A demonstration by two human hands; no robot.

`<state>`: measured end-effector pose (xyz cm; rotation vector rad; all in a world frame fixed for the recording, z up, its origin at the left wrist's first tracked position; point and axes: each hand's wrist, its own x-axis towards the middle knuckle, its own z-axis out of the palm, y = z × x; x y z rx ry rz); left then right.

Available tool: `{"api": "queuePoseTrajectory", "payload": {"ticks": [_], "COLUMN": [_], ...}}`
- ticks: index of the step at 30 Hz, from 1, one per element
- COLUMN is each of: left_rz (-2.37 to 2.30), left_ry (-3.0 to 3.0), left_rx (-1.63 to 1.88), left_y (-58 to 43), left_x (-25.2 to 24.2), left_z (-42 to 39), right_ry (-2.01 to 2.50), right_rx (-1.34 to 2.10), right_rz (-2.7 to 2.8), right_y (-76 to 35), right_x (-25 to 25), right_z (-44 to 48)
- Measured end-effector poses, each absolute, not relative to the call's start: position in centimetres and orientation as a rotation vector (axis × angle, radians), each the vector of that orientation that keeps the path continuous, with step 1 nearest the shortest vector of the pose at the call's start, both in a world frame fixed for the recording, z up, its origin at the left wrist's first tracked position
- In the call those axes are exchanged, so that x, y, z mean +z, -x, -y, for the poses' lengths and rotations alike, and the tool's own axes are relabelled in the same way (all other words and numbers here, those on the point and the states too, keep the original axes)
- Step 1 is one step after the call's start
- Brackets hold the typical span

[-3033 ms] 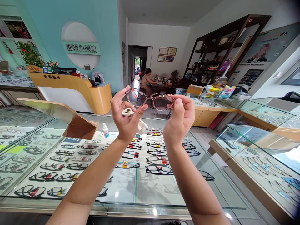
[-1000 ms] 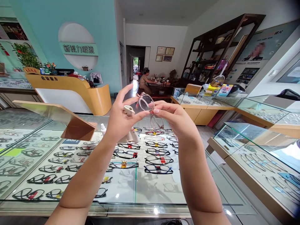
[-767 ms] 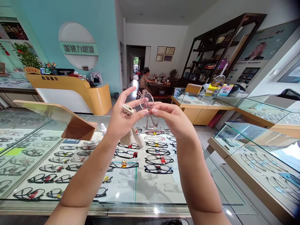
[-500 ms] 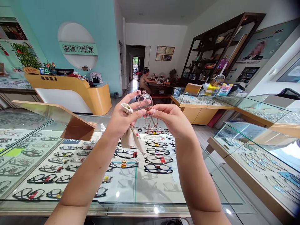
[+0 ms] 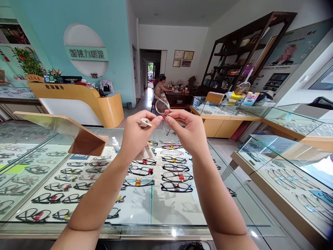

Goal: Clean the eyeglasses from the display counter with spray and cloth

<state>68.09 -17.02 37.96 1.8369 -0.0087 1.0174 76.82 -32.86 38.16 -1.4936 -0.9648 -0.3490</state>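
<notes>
Display case (image 5: 171, 212): holds rows of spectacles (image 5: 177, 187) under glass
Left hand (image 5: 137, 132): pinches glasses (image 5: 162, 105)
Right hand (image 5: 186, 128): pinches them too
Cloth (image 5: 145, 152): tucked in left hand, hanging below
Glasses: on end between fingertips, above the case

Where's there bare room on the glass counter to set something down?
Between your forearms, a patch looks free, bordered behind by the blue-black frame and in front by the glass counter's edge. It's crowded at back left, with the wooden stand and white bottle, and below your left hand, where the cloth hangs above displayed frames.
</notes>
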Motion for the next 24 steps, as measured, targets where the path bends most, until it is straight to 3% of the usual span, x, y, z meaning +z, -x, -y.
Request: {"api": "queuePoseTrajectory", "payload": {"ticks": [5, 9, 18, 24], "left_rz": [0.081, 0.080, 0.076, 0.169], "left_ry": [-1.799, -1.698, -1.734, -1.875], "left_rx": [0.844, 0.813, 0.849, 0.622], "left_y": [-67.9, -68.2, -66.7, -66.2], "left_x": [38.3, 37.9, 37.5, 36.8], "left_z": [17.5, 17.6, 18.8, 21.8], "right_ry": [1.665, 1.759, 1.637, 1.607], "right_rx": [-0.746, -0.873, -0.742, -0.565], "right_rz": [1.039, 1.029, 0.880, 0.462], "right_y": [-75.0, -73.5, -70.6, -71.8], "right_x": [38.1, 37.8, 35.9, 29.3], "right_z": [32.9, 32.7, 35.8, 45.7]}}
